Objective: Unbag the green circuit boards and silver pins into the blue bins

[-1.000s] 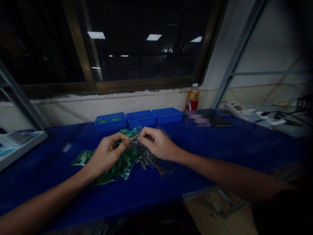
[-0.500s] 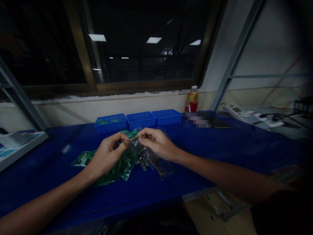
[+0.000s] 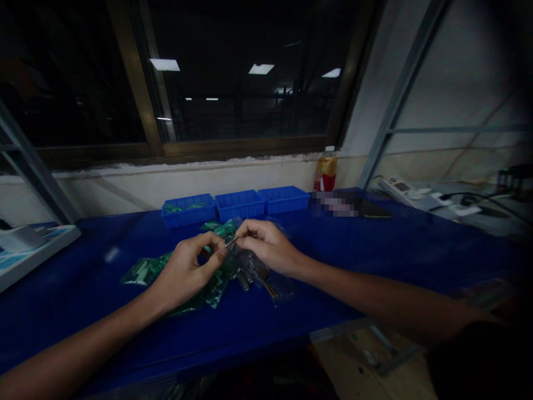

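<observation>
My left hand (image 3: 197, 264) pinches the left end of a thin metal rod (image 3: 231, 243) between thumb and fingertips. The fingers of my right hand (image 3: 266, 244) are closed round its other end. The rod is small and dim, so its exact kind does not show. Both hands hover over clear plastic bags: one bag with green strips (image 3: 216, 289) lies under my left hand, partly hidden. Below my right hand is a bag of brass-coloured rods (image 3: 270, 289). Grey metal cylinders (image 3: 242, 279) lie between these bags.
Three blue bins (image 3: 240, 206) stand in a row at the back of the blue table (image 3: 333, 272); the left one has green pieces in it. A red-and-gold bottle (image 3: 326, 174) and a dark flat object (image 3: 370, 209) are at the right. A power strip (image 3: 45, 250) lies at the left.
My left hand has shifted slightly right, closer to my right hand, and less of the rod shows between them. My right hand has barely moved.
</observation>
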Motion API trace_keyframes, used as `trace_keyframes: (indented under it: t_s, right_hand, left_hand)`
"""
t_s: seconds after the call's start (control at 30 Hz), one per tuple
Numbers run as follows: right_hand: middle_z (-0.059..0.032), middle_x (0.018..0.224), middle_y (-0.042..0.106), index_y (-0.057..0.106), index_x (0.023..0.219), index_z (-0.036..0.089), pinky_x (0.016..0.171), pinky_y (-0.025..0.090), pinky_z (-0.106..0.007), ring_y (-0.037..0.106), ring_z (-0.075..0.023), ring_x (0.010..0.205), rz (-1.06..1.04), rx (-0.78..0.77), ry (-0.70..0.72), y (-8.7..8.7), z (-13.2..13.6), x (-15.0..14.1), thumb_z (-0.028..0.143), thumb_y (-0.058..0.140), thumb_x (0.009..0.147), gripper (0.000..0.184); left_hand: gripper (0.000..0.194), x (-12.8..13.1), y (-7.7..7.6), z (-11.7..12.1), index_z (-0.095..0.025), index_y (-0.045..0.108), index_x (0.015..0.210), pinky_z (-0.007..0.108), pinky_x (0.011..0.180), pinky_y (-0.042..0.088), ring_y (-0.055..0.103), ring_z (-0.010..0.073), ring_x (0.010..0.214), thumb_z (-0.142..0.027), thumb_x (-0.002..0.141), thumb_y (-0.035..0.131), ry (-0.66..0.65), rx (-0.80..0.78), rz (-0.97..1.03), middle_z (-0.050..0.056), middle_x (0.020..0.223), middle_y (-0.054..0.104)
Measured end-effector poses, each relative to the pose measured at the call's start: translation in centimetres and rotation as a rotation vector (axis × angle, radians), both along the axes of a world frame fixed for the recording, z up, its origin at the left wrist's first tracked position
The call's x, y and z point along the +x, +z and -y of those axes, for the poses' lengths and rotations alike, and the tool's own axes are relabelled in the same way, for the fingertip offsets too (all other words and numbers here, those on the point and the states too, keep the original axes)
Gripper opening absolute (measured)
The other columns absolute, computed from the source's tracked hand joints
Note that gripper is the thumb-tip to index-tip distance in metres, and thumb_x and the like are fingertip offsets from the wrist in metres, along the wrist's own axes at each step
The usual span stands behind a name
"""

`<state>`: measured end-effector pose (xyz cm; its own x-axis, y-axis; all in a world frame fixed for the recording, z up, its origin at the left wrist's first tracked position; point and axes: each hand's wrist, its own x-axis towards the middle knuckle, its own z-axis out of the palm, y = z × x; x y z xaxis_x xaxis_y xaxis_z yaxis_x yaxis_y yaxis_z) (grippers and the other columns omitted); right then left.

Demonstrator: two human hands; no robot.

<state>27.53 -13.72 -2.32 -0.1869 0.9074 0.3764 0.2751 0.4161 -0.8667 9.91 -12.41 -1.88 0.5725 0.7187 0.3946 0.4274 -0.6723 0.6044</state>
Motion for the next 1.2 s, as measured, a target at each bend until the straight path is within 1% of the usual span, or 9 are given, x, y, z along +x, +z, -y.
trace_keyframes:
  t_s: [0.3,0.4,0.5,0.6,0.77,0.87,0.97,1.1,1.2]
  right_hand:
    - [0.0038,0.058,0.049,0.051,0.062,0.016,0.052,0.031,-0.022,0.043,-0.0082,0.055,-0.092,-0.066,0.011,0.18,0.18,-0.06,0.014,0.049,0.066,0.006]
    - [0.0041,0.057,0.049,0.051,0.062,0.016,0.052,0.032,-0.022,0.044,-0.0078,0.054,-0.132,-0.11,0.053,0.47,0.44,-0.17,0.013,0.051,0.067,0.005]
    - [0.0028,0.059,0.053,0.053,0.068,0.015,0.055,0.035,-0.023,0.048,-0.0085,0.057,-0.159,-0.131,0.106,0.78,0.71,-0.27,0.018,0.055,0.07,0.004]
    - [0.0017,0.062,0.055,0.054,0.073,0.015,0.058,0.037,-0.024,0.05,-0.0092,0.06,-0.162,-0.115,0.126,0.9,0.79,-0.31,0.02,0.056,0.071,0.006]
    - [0.0015,0.061,0.056,0.055,0.071,0.015,0.055,0.037,-0.024,0.05,-0.0087,0.058,-0.146,-0.12,0.089,0.74,0.64,-0.31,0.02,0.056,0.073,0.005]
    - [0.0008,0.06,0.056,0.053,0.066,0.015,0.055,0.038,-0.024,0.05,-0.0087,0.057,-0.12,-0.113,0.065,0.56,0.55,-0.29,0.02,0.056,0.073,0.009]
    - [-0.0001,0.06,0.057,0.052,0.065,0.015,0.055,0.039,-0.025,0.051,-0.0093,0.056,-0.08,-0.059,0.042,0.33,0.51,-0.22,0.021,0.055,0.073,0.011]
    - [-0.0007,0.062,0.057,0.05,0.067,0.015,0.055,0.04,-0.025,0.052,-0.0102,0.057,-0.038,0.007,0.03,0.14,0.59,-0.11,0.022,0.054,0.074,0.01]
    - [-0.0006,0.063,0.057,0.049,0.07,0.016,0.057,0.041,-0.025,0.053,-0.0102,0.059,-0.016,0.012,0.046,0.11,0.61,-0.03,0.021,0.052,0.075,0.008]
  left_hand:
    - [0.021,-0.03,0.08,0.12,-0.016,0.055,0.077,0.021,0.059,0.037,0.05,0.0115,0.068,-0.031,0.083,0.043,-0.021,-0.037,0.025,-0.001,0.071,0.055]
    - [0.022,-0.15,0.12,-0.04,-0.015,0.055,0.076,0.021,0.058,0.036,0.048,0.0115,0.066,-0.032,0.083,0.044,-0.011,-0.067,0.044,-0.001,0.07,0.054]
    - [0.022,-0.3,0.09,-0.35,-0.015,0.054,0.075,0.022,0.057,0.035,0.046,0.0111,0.064,-0.034,0.082,0.044,0.006,-0.117,0.111,-0.001,0.068,0.051]
    - [0.022,-0.34,0.08,-0.53,-0.016,0.052,0.072,0.022,0.056,0.034,0.043,0.0104,0.062,-0.035,0.081,0.045,0.01,-0.155,0.177,-0.002,0.064,0.047]
    - [0.021,-0.3,0.16,-0.4,-0.016,0.051,0.07,0.022,0.054,0.033,0.042,0.0107,0.06,-0.033,0.081,0.046,0.003,-0.19,0.215,-0.002,0.062,0.044]
    - [0.02,-0.27,0.13,-0.38,-0.016,0.05,0.07,0.022,0.055,0.033,0.042,0.0103,0.061,-0.032,0.081,0.046,0.002,-0.185,0.219,-0.003,0.063,0.044]
    - [0.019,-0.24,0.06,-0.48,-0.016,0.05,0.071,0.021,0.055,0.032,0.041,0.0099,0.061,-0.032,0.081,0.046,0.009,-0.177,0.208,-0.003,0.063,0.043]
    - [0.019,-0.24,0.06,-0.49,-0.016,0.05,0.071,0.021,0.056,0.032,0.041,0.0098,0.061,-0.032,0.081,0.045,0.013,-0.17,0.189,-0.003,0.063,0.043]
    - [0.02,-0.27,0.09,-0.39,-0.016,0.05,0.071,0.021,0.057,0.033,0.042,0.0102,0.062,-0.032,0.081,0.045,0.013,-0.162,0.183,-0.003,0.063,0.044]
